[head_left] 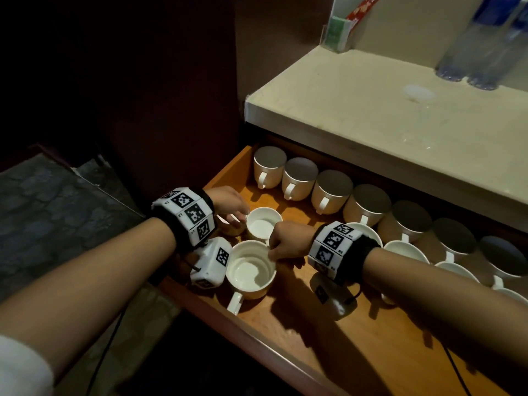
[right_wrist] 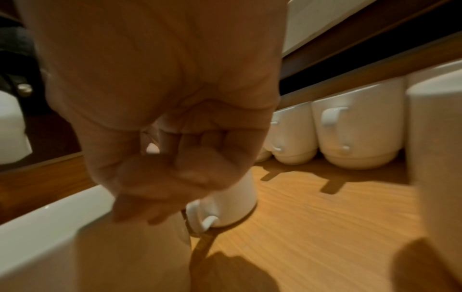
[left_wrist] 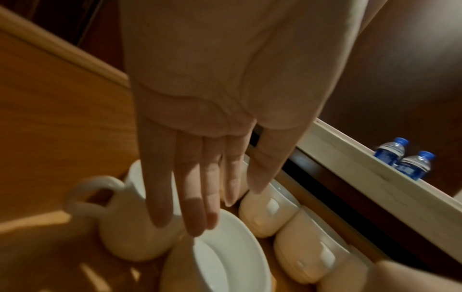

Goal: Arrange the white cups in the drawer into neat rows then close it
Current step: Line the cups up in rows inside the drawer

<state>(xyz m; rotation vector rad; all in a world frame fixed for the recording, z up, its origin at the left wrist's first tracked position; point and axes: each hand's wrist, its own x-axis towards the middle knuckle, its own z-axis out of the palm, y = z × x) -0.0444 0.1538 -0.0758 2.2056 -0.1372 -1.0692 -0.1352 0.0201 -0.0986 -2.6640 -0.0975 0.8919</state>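
In the head view an open wooden drawer (head_left: 371, 352) holds several white cups. A back row of cups (head_left: 331, 192) stands upside down along the rear wall. Two upright cups sit at the left: a far cup (head_left: 264, 224) and a near cup (head_left: 251, 270) whose handle points to the front. My left hand (head_left: 238, 217) reaches in with straight fingers (left_wrist: 160, 207) that lie against the far cup (left_wrist: 125, 227). My right hand (head_left: 273, 250) is curled (right_wrist: 155, 187) and pinches the rim of the near cup (right_wrist: 50, 217).
More upright cups (head_left: 405, 250) line up under my right forearm. A pale countertop (head_left: 371, 110) overhangs the drawer's back and carries water bottles (head_left: 471, 52) and a clear leaflet holder (head_left: 337, 30). A dark cabinet wall stands on the left.
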